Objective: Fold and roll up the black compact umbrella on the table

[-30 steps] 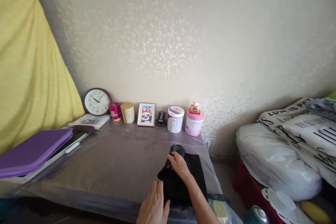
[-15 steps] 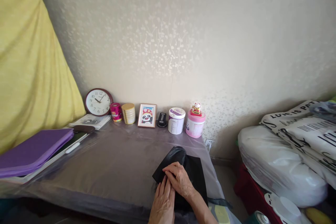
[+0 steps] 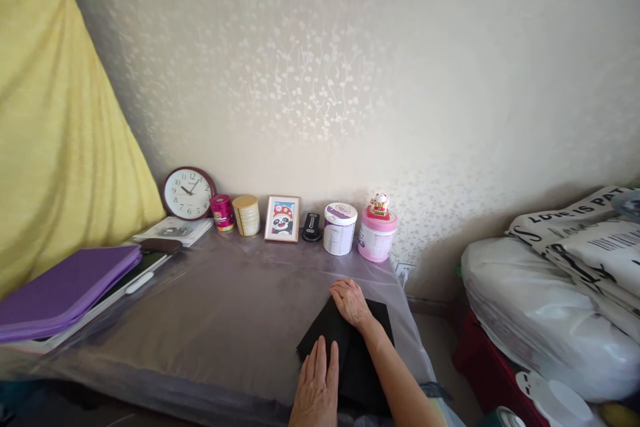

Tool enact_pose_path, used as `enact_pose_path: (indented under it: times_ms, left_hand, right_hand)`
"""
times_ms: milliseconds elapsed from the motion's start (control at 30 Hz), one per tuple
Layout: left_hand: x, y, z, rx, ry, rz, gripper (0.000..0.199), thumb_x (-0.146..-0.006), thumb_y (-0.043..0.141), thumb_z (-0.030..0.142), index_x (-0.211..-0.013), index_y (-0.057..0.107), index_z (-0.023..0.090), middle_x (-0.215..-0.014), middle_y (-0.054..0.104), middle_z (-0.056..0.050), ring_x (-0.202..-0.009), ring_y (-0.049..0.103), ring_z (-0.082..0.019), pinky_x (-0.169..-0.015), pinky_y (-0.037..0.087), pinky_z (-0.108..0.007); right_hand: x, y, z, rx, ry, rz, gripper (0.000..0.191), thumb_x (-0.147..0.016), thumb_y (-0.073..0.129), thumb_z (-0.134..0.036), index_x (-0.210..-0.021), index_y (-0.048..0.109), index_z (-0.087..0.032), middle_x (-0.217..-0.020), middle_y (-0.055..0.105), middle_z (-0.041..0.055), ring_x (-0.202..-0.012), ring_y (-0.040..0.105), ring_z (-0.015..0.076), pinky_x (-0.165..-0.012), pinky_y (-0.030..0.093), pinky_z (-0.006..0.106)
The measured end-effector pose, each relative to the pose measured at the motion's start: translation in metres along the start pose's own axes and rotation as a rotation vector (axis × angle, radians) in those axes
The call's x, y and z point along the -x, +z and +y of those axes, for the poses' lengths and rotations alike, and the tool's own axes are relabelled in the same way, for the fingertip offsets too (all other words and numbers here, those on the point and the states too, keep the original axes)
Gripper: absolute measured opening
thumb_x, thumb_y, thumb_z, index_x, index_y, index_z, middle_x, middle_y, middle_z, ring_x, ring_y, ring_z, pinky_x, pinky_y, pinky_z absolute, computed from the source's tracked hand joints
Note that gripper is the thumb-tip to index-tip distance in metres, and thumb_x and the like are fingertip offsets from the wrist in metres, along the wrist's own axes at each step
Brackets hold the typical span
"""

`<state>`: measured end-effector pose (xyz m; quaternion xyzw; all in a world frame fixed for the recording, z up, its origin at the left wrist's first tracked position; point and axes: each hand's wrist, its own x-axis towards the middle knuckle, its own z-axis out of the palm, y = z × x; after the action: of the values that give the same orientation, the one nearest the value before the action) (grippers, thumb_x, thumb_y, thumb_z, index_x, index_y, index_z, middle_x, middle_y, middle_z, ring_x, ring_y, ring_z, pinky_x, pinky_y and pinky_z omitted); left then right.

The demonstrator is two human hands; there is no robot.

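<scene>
A folded black cloth or sheet [image 3: 361,367] lies near the right front of the covered table. My left hand [image 3: 317,383] rests flat on its lower left part, palm down, with the fingers stretched out. Farther back, my right hand [image 3: 351,303] lies palm down over the top edge of the black piece, its fingers laid out and slightly bent. The two hands are apart, and my right forearm crosses the right part of the black piece.
Along the back of the table [image 3: 220,307] stand a clock [image 3: 189,193], several tins, a panda picture [image 3: 283,219] and a pink-lidded tub [image 3: 376,240]. Purple folders [image 3: 70,290] lie at the left. White bags [image 3: 540,313] are piled at the right.
My right hand has moved away from my left hand, up to the top edge of the black piece. The raised fold there now lies flatter. The view has shifted slightly.
</scene>
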<state>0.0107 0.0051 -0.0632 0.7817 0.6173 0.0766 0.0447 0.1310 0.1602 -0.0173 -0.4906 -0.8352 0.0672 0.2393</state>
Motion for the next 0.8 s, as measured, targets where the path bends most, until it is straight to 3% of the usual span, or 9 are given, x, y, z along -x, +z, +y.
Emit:
enact_pose_path:
  times_ms: [133,333,467,567,633,800]
  left_hand:
    - [0.002,-0.013,0.004,0.056,-0.076,-0.130,0.076,-0.071,0.033,0.000,-0.140,0.009,0.022,-0.147,0.017,-0.011,-0.129,0.033,-0.027,-0.100,0.036,-0.038]
    - [0.008,-0.046,0.019,0.045,-0.120,-0.224,0.083,-0.065,0.028,-0.006,-0.140,0.004,0.022,-0.148,0.010,-0.011,-0.125,0.037,-0.029,-0.094,0.039,-0.037]
    - [0.012,-0.056,0.024,0.050,-0.155,-0.224,0.084,-0.065,0.025,-0.011,-0.139,0.003,0.022,-0.148,0.008,-0.012,-0.126,0.035,-0.027,-0.098,0.034,-0.037]
    - [0.013,-0.053,0.025,0.052,-0.153,-0.195,0.085,-0.065,0.025,-0.012,-0.139,0.002,0.022,-0.148,0.007,-0.012,-0.126,0.035,-0.026,-0.097,0.036,-0.034]
    - [0.014,-0.048,0.025,0.037,-0.155,-0.165,0.085,-0.065,0.026,-0.012,-0.139,0.002,0.022,-0.148,0.009,-0.012,-0.125,0.037,-0.026,-0.096,0.036,-0.034]
    - [0.018,-0.037,0.025,-0.010,-0.113,-0.039,0.085,-0.065,0.029,-0.011,-0.139,0.004,0.022,-0.147,0.014,-0.013,-0.124,0.039,-0.026,-0.096,0.039,-0.037]
  right_hand:
    - [-0.013,0.004,0.007,0.063,0.095,-0.008,0.030,-0.091,0.037,-0.025,-0.088,0.067,-0.023,-0.098,0.068,0.0018,-0.093,0.058,0.0148,-0.084,0.039,0.025]
    - [-0.008,-0.005,0.021,0.113,0.261,0.120,0.026,-0.090,0.039,-0.023,-0.091,0.064,-0.018,-0.094,0.067,0.0096,-0.093,0.059,0.0191,-0.088,0.038,0.030]
    - [0.025,-0.032,0.038,0.133,0.359,0.237,0.029,-0.089,0.034,-0.024,-0.098,0.060,-0.015,-0.103,0.064,0.0121,-0.102,0.055,0.0220,-0.091,0.038,0.034]
    - [0.063,-0.049,0.043,0.107,0.404,0.302,0.030,-0.087,0.036,-0.030,-0.096,0.061,-0.016,-0.097,0.065,0.0109,-0.097,0.058,0.0215,-0.086,0.041,0.032]
    - [0.087,-0.056,0.040,0.046,0.534,0.330,0.030,-0.086,0.038,-0.036,-0.094,0.061,-0.017,-0.095,0.066,0.0102,-0.090,0.061,0.0208,-0.080,0.043,0.029]
    - [0.126,-0.057,0.018,-0.112,0.674,0.158,0.036,-0.083,0.039,-0.046,-0.092,0.063,-0.021,-0.083,0.069,0.0064,-0.080,0.065,0.0215,-0.069,0.044,0.028]
